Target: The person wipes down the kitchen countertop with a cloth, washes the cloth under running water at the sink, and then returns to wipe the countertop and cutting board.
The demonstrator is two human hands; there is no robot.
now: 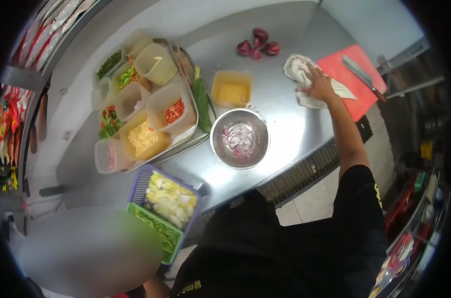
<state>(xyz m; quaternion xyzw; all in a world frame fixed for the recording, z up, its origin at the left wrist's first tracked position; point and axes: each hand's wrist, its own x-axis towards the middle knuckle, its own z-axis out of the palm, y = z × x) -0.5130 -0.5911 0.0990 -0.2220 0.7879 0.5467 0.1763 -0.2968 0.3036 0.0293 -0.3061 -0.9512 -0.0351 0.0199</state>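
Note:
My right hand (316,85) lies with its fingers spread on a crumpled white cloth (305,100), on the steel table (290,136). The cloth reaches onto a red cutting board (352,107), where a knife (357,70) rests to the right of the hand. Several red onions (259,45) lie up and to the left of the cloth. Nearer me is a steel bowl (215,144) with sliced red onion (241,141) in it. A square tub of yellow liquid (233,93) stands just behind the bowl. My left hand is out of view.
Plastic tubs of chopped food (142,139) crowd a metal tray at left, with green cucumbers (201,104) at its right edge. A purple basket (198,203) and a green basket (173,256) hold cut vegetables. At lower left is another person, with the head blurred.

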